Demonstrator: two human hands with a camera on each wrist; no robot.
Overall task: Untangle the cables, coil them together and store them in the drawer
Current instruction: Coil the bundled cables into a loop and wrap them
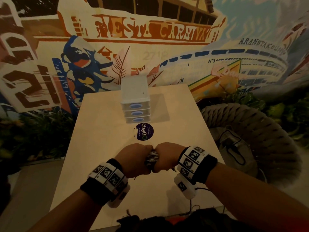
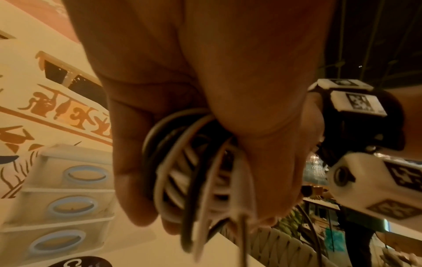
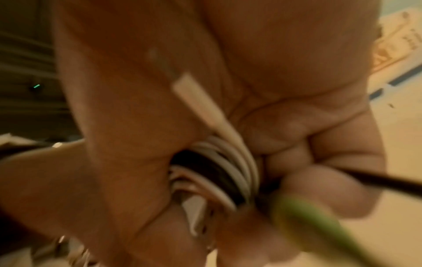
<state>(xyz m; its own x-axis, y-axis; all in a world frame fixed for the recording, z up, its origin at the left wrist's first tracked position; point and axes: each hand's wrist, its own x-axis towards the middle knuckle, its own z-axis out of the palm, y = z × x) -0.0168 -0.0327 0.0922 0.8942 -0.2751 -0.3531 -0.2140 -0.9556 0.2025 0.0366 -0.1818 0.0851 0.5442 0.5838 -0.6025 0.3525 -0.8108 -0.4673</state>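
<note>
Table (image 1: 103, 148): both hands (image 1: 136, 159) grip cables (image 1: 151, 158) mid-surface.

Most of the bundle of white and black coiled cables (image 1: 151, 158) is hidden between the left hand (image 1: 135, 160) and right hand (image 1: 164, 157). The right wrist view is blurred; a green-yellow streak (image 3: 319, 229) below the right hand's fingers is unidentifiable.

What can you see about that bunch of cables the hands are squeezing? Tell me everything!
The bunch of cables is a tight coil of thin white and dark cords, smooth like plastic, looped many times. A white plug end sticks out of it. The left hand and right hand grip it from either side, fists almost touching, above the pale table. Most of it is hidden inside the fingers.
</note>
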